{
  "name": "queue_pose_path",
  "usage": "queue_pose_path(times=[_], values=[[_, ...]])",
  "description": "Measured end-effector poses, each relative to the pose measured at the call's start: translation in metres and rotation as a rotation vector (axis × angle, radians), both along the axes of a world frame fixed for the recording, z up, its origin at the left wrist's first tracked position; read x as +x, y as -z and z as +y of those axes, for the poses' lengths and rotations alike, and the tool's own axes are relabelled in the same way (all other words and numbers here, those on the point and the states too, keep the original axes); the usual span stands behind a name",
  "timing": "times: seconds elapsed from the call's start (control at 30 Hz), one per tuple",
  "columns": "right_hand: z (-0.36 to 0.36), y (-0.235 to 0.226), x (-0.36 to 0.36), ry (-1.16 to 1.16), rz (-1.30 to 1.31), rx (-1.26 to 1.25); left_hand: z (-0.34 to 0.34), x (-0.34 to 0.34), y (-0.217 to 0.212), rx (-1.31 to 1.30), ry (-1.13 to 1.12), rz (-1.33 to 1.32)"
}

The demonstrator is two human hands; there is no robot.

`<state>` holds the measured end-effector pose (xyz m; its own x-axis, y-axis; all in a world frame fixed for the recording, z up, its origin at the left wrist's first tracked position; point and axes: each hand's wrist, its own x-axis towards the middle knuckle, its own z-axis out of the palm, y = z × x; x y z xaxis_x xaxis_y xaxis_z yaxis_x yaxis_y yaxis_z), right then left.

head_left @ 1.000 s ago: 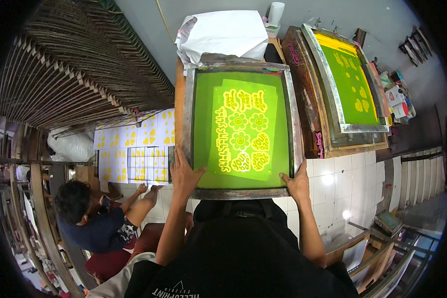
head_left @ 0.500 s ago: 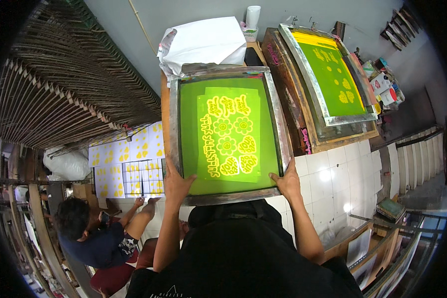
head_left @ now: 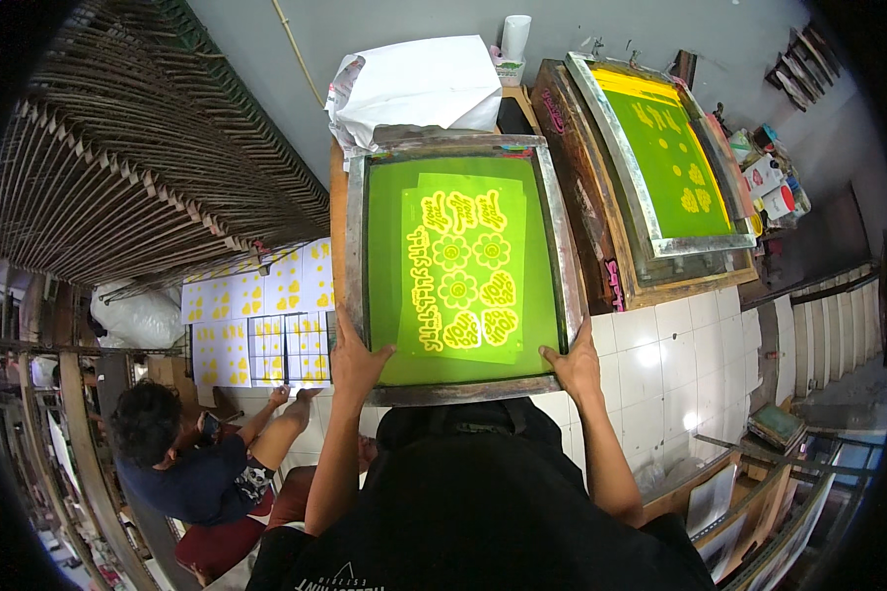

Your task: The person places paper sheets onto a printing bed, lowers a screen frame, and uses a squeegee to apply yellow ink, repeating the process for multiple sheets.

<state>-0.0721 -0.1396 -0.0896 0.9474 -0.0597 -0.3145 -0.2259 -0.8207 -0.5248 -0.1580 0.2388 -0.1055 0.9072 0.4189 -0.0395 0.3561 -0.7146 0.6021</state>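
A silkscreen frame (head_left: 463, 396) with green mesh lies flat in front of me on a table. Flowers, hearts and lettering stand out in yellow on the mesh, and a paler rectangle shows through beneath them. My left hand (head_left: 361, 361) holds the frame's near left corner, its thumb over the near mesh edge. At the near right corner, my right hand (head_left: 576, 366) grips the frame the same way, thumb inward. The undersides of both hands' fingers are hidden by the frame.
Beyond the frame are crumpled white paper (head_left: 419, 84) and a dark flat object (head_left: 513, 116). A second screen (head_left: 660, 167) with yellow ink stands at right beside bottles. At left, a drying rack (head_left: 168, 148) rises over printed sheets (head_left: 256, 286), near a seated person (head_left: 182, 468).
The whole view has shifted slightly, putting things a little farther right. Both hands keep their hold on the frame. Less white shows around the yellow shapes in the mesh.
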Motion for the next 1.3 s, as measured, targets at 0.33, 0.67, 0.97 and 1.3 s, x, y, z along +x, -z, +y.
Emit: queue_pose_path(times=[0.33, 0.67, 0.97, 1.3], values=[[-0.0007, 0.0015, -0.0009, -0.008, -0.024, 0.016, -0.0005, 0.0007, -0.0018, -0.027, -0.011, 0.076], [0.0008, -0.0004, 0.0001, -0.006, -0.022, 0.023, -0.002, 0.0019, -0.0011, 0.017, -0.026, 0.042], [-0.0004, 0.0026, 0.0001, -0.004, -0.008, 0.001, -0.0037, 0.0026, -0.0049, -0.024, -0.04, 0.075], [-0.0001, 0.0027, -0.0003, -0.003, -0.014, -0.018, -0.0025, 0.0027, -0.0047, -0.013, -0.023, 0.08]])
